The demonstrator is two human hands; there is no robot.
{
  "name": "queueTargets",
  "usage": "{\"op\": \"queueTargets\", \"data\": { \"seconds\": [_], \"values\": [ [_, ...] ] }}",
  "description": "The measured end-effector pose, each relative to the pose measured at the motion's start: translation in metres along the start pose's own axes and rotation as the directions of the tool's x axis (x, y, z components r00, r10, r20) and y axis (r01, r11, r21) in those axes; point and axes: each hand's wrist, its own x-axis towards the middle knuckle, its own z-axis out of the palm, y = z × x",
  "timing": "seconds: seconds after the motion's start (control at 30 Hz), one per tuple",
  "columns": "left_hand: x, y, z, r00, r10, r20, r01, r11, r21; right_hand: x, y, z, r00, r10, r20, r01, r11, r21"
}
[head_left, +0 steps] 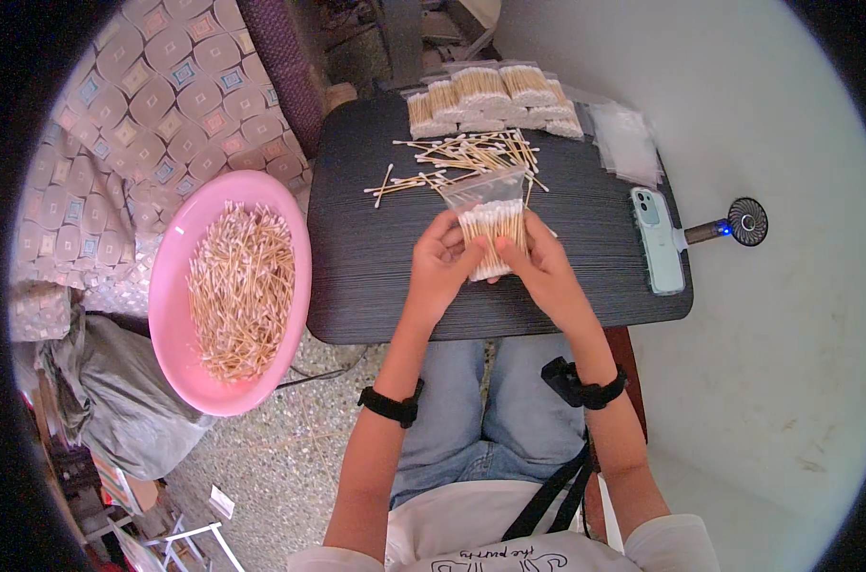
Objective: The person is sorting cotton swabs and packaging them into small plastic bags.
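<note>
Left hand (439,255) and right hand (545,262) pinch a zip bag of cotton swabs (491,217) above the table (376,276).
From here, if its top is unsealed, tipping could spill it.

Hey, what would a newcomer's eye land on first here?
Probably the big pink basin heaped with cotton swabs, left of the black table. Next, the clear bag of swabs held between the left grip and right grip over the table. Beyond it lie loose swabs and stacked filled bags.
</note>
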Motion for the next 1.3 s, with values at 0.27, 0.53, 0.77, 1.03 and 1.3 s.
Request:
{"op": "queueTargets", "data": {
  "seconds": [0.27, 0.53, 0.77, 1.03, 1.3],
  "values": [
    [-0.001, -0.003, -0.001, 0.999, 0.034, -0.006, -0.033, 0.997, 0.073, -0.001, 0.004, -0.009, 0.993, 0.101, 0.058, -0.097, 0.992, -0.079],
    [0.000, -0.003, 0.011, 0.978, 0.109, -0.177, -0.102, 0.994, 0.045, -0.002, -0.003, 0.002, 0.994, 0.007, -0.108, -0.048, 0.923, -0.382],
    [0.001, 0.000, 0.007, 0.898, 0.439, 0.007, -0.331, 0.666, 0.668, -0.005, 0.023, 0.003, 0.978, -0.039, -0.203, -0.003, 0.979, -0.203],
    [0.000, 0.002, 0.010, 0.920, 0.392, 0.018, -0.309, 0.693, 0.651, -0.008, 0.005, -0.001, 0.986, -0.090, -0.140, 0.051, 0.964, -0.262],
    [0.000, 0.000, 0.007, 0.913, 0.405, 0.053, -0.342, 0.686, 0.642, -0.004, 0.001, 0.006, 0.963, -0.174, -0.204, 0.074, 0.903, -0.424]
  ]
}}
